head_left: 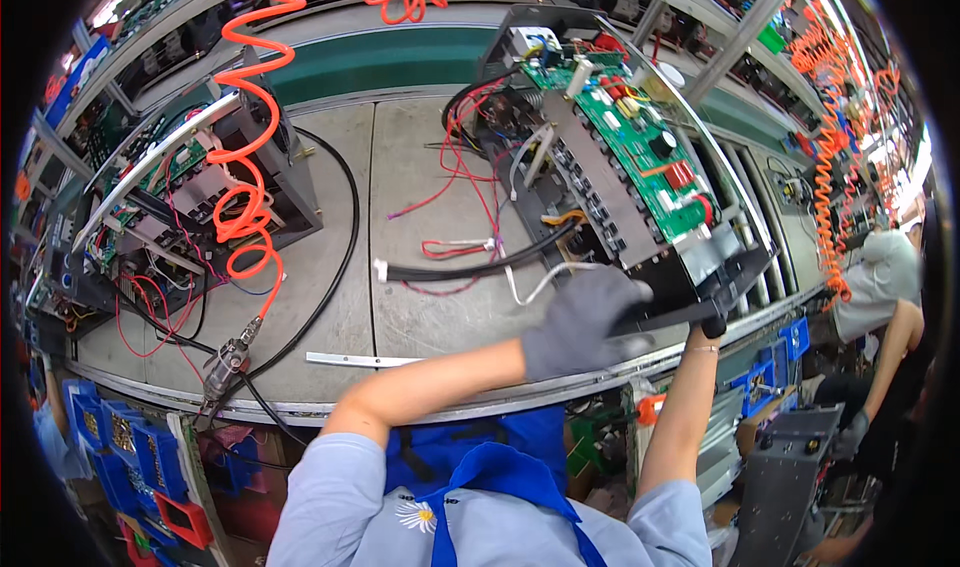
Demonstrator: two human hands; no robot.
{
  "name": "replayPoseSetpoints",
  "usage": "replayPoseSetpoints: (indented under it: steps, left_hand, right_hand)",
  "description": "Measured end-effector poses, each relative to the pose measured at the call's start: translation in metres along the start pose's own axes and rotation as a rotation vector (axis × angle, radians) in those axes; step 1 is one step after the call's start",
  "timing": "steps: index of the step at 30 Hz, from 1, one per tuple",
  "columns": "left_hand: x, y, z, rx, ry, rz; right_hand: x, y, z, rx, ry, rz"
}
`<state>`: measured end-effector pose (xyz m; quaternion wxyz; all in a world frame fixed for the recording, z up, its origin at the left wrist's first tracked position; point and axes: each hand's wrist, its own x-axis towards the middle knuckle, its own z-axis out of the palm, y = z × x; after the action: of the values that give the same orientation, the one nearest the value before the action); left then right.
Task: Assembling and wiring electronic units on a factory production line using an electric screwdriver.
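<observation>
A half-built device unit (600,167) with a green circuit board (630,132) and a row of black components lies at an angle on the bench. At its near end is a black panel (690,312). My left hand (580,322), in a grey glove and blurred, has its thumb and fingers around the panel's left end. Around the panel's near edge, my right hand (712,324) in a dark glove is closed, its fingers mostly hidden. A thick black cable (470,270) with a white connector and thin red wires (465,167) trail left from the unit.
A second open unit (190,197) stands on the left of the bench (410,317). An orange coiled hose (262,107) hangs down to a metal power driver (228,367). A metal strip (345,360) lies near the front edge. On the right, another person handles a grey casing (790,457).
</observation>
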<state>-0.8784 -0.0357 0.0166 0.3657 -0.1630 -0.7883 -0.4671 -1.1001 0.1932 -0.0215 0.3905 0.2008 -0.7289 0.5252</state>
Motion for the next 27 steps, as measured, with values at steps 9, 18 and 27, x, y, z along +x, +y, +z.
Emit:
replayPoseSetpoints:
  steps: [9, 18, 27]
  left_hand:
    - [0.122, -0.237, -0.158, 0.559, 0.559, -0.485]
    - [0.174, -0.315, -0.168, 0.052, -0.024, -0.721]
    - [0.143, -0.298, -0.172, 0.414, 0.086, -0.749]
  right_hand:
    - [-0.001, -0.115, 0.007, -0.028, -0.057, 0.093]
    - [-0.021, -0.213, 0.008, 0.136, -0.109, -0.031]
    - [-0.012, -0.179, -0.019, 0.02, -0.225, -0.128]
